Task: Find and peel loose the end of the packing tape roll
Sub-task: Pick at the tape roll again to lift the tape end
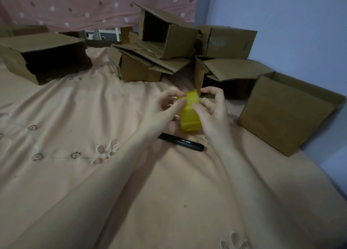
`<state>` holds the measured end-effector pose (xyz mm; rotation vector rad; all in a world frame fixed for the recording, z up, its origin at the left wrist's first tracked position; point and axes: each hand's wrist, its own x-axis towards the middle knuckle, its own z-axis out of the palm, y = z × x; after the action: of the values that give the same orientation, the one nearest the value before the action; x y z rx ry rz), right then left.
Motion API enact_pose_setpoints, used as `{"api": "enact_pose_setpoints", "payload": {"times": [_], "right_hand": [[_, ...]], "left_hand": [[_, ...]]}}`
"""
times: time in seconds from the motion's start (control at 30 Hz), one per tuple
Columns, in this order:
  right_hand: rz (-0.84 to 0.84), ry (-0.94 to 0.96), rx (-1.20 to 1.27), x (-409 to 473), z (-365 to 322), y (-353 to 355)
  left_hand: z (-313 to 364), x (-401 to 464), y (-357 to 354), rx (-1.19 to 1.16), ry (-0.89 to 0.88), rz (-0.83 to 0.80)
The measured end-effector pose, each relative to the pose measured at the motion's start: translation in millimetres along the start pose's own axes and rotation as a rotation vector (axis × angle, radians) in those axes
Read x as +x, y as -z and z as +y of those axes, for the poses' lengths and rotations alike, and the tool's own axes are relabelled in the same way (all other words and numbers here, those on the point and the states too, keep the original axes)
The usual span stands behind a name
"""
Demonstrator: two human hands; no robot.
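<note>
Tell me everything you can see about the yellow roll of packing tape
The yellow roll of packing tape looks glossy and translucent, with faint banding across its wound face. It stands on edge, outer face toward the camera, above the peach embroidered bedsheet and just beyond a black pen. The left hand pinches its upper left edge; the right hand holds its right side, thumb on the face. No loose end shows.

tape roll (189,111): yellow plastic film, glossy
pen (181,142), just below tape roll: black plastic, satin
boxes (287,113): matt corrugated cardboard
bedsheet (75,117): embroidered cloth, matt
</note>
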<state>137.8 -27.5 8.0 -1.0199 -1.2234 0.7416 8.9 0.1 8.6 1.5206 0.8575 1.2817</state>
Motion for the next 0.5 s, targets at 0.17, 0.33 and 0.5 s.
{"api": "enact_pose_setpoints", "payload": {"times": [0.17, 0.33, 0.5], "right_hand": [[0.019, 0.006, -0.022, 0.6, 2.4, 1.0], [0.019, 0.039, -0.078, -1.4, 0.9, 2.9], [0.060, 0.086, -0.179, -2.5, 2.8, 3.3]], "left_hand": [[-2.1, 0.7, -3.9, 0.064, -0.058, 0.044], [-3.6, -0.3, -6.8, 0.099, -0.095, 0.068], [0.0, -1.7, -6.4, 0.050, -0.065, -0.005]]}}
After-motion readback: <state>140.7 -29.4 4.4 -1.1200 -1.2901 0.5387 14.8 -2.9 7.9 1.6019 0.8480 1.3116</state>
